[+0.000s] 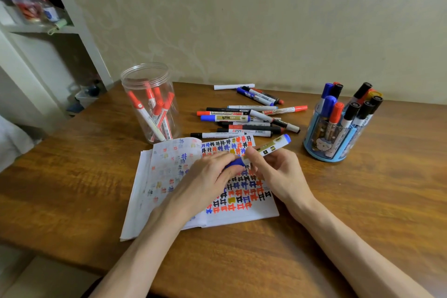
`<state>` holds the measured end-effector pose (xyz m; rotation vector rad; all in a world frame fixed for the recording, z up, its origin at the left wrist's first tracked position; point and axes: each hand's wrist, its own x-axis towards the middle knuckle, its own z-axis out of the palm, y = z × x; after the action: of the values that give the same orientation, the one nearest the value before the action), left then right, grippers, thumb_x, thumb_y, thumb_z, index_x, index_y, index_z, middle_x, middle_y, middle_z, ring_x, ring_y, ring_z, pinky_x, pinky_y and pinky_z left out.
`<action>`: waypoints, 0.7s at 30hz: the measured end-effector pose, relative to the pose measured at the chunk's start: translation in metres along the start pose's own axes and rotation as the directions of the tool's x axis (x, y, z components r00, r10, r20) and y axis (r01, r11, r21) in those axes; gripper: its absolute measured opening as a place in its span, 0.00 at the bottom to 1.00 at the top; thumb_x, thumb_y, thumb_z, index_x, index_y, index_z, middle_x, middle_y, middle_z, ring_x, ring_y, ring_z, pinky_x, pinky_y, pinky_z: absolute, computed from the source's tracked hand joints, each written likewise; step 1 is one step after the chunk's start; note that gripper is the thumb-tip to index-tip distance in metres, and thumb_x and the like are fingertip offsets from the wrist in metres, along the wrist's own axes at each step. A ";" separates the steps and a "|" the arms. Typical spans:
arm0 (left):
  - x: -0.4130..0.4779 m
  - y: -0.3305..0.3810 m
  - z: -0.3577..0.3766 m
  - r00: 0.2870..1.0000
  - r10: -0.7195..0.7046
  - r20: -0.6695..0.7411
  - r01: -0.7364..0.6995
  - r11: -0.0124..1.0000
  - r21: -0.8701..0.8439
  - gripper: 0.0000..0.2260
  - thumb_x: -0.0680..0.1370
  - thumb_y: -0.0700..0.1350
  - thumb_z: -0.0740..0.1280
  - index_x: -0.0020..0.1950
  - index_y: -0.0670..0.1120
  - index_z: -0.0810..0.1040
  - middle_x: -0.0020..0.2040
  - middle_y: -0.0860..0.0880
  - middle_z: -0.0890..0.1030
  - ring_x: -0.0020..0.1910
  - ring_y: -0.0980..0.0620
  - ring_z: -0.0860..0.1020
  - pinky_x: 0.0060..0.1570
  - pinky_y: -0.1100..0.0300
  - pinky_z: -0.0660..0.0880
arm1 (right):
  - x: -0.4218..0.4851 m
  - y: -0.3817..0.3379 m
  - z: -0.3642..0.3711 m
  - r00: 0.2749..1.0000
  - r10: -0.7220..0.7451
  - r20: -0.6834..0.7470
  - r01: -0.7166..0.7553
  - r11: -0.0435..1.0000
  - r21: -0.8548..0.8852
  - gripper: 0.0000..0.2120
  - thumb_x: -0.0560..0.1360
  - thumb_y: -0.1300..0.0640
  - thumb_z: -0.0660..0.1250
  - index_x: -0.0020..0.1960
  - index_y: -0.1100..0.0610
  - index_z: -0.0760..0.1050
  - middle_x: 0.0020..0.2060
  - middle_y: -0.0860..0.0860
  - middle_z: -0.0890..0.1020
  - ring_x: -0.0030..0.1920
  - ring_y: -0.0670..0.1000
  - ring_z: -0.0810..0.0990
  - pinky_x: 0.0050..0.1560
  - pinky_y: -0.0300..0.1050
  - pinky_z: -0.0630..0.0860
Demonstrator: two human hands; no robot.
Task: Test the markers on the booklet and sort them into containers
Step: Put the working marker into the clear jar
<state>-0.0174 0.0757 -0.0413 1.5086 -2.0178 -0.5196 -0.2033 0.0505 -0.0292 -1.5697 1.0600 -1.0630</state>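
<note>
Currently, a blue marker [272, 148] is held just above the far half of the open booklet [167, 176]. Its barrel is pinched by the right hand [278, 172], and its blue cap [234, 163] is gripped by the left hand [205, 181]. Should the cap be jerked, ink could be smeared on skin or page. The long axis slants from the cap, over the booklet's middle, to the tail past its far right corner.
</note>
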 end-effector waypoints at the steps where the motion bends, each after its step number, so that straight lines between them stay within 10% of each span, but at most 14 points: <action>1: -0.001 0.000 0.000 1.000 -0.008 0.018 0.008 1.000 0.000 0.10 0.84 0.52 0.62 0.56 0.48 0.79 0.47 0.56 0.80 0.48 0.58 0.78 0.47 0.60 0.75 | -0.001 -0.001 -0.001 1.000 -0.015 0.016 0.015 1.000 -0.014 0.12 0.82 0.52 0.69 0.40 0.51 0.80 0.34 0.41 0.86 0.35 0.41 0.84 0.36 0.31 0.76; 12: -0.004 0.006 -0.016 0.981 -0.079 0.178 0.131 0.945 -0.299 0.09 0.85 0.49 0.62 0.54 0.48 0.81 0.47 0.52 0.82 0.48 0.57 0.81 0.46 0.61 0.79 | -0.008 -0.004 -0.005 0.996 -0.071 0.047 0.071 0.997 -0.006 0.08 0.82 0.54 0.69 0.50 0.56 0.83 0.39 0.42 0.87 0.40 0.42 0.86 0.40 0.32 0.77; 21: -0.002 0.004 -0.004 0.994 0.094 -0.056 -0.096 0.995 -0.035 0.09 0.83 0.49 0.66 0.58 0.47 0.82 0.48 0.55 0.81 0.47 0.58 0.79 0.46 0.62 0.76 | -0.008 -0.009 0.007 0.998 0.014 -0.065 -0.010 0.998 0.059 0.13 0.81 0.48 0.69 0.43 0.55 0.82 0.35 0.46 0.86 0.33 0.42 0.84 0.35 0.32 0.76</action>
<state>-0.0179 0.0788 -0.0361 1.3822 -2.0160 -0.4704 -0.1975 0.0613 -0.0233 -1.4891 1.0716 -1.1335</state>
